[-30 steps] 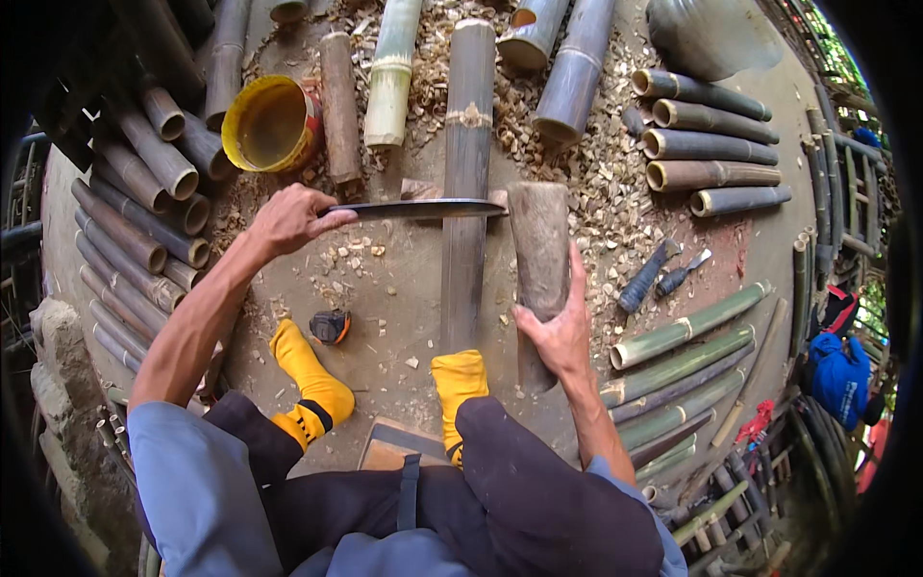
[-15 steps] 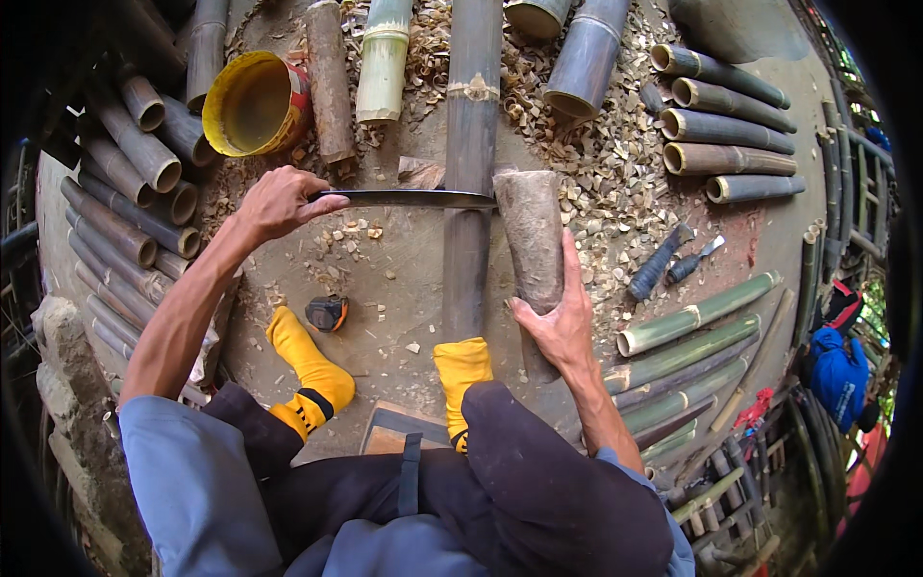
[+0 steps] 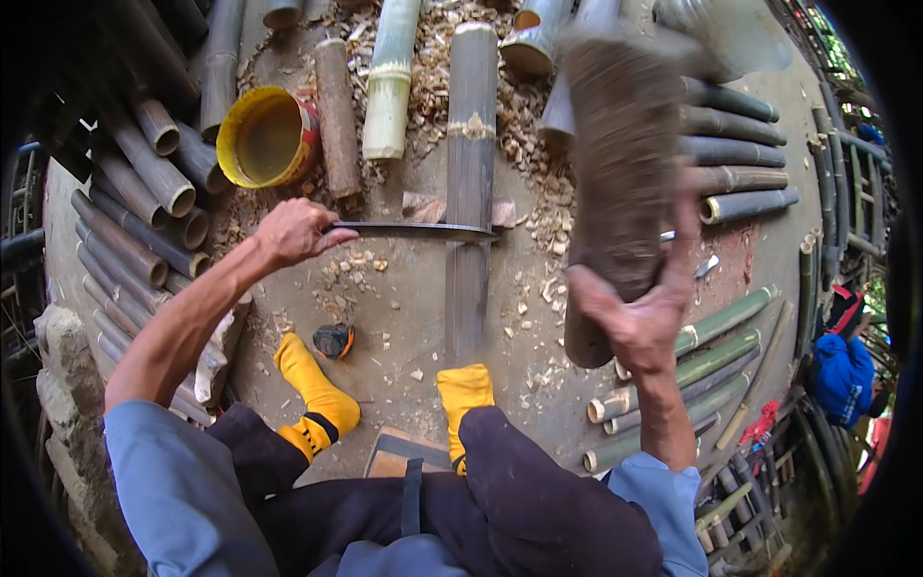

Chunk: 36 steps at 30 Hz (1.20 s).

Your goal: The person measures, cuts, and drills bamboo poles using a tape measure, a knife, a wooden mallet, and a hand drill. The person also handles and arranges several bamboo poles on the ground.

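My left hand [image 3: 296, 233] grips the handle end of a long dark blade, a machete [image 3: 409, 230]. Its blade lies crosswise over a dark bamboo pole [image 3: 469, 298], which points away from me along the ground. To the right, my right hand [image 3: 639, 322] is wrapped around a thick wooden mallet [image 3: 623, 168], lifted toward the camera and smeared by motion. My yellow-socked right foot [image 3: 464, 399] is at the near end of the pole. A flat wood block [image 3: 423, 208] shows beneath the pole, by the blade.
A yellow-rimmed bucket [image 3: 224, 154] of murky liquid stands at far left, beside a log [image 3: 336, 115]. Cut bamboo pieces [image 3: 135, 183] are piled left, and green poles [image 3: 716, 361] lie right. A tape measure [image 3: 334, 340] sits near my left foot [image 3: 317, 380]. Wood chips cover the far ground.
My right hand has raised the mallet up and to the right, away from the blade. The machete stays across the pole in my left hand. The whole view has shifted slightly.
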Available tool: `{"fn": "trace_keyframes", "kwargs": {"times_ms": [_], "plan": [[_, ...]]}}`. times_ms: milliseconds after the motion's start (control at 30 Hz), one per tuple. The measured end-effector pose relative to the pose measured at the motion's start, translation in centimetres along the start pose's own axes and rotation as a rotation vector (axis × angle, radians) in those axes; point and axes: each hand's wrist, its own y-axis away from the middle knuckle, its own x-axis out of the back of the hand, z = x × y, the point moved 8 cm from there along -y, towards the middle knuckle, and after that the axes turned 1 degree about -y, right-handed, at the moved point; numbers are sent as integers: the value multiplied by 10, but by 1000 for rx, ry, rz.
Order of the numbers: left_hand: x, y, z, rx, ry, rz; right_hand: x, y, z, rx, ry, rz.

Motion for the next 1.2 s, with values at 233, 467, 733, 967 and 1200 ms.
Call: {"fn": "trace_keyframes", "kwargs": {"times_ms": [233,467,733,967,1200], "plan": [[-1,-8,3,3,-73,-15,-74,24,97,-449,482,-764],[-3,0,-4,2,-46,-25,-10,-62,-37,-24,32,-268],[-12,-15,0,-35,15,-39,-80,17,107,-333,126,-690],[-14,1,-10,16,0,-43,-32,-38,-8,-107,-196,-185],[-14,-4,-4,20,54,-31,-72,26,77,-299,213,-856]]}}
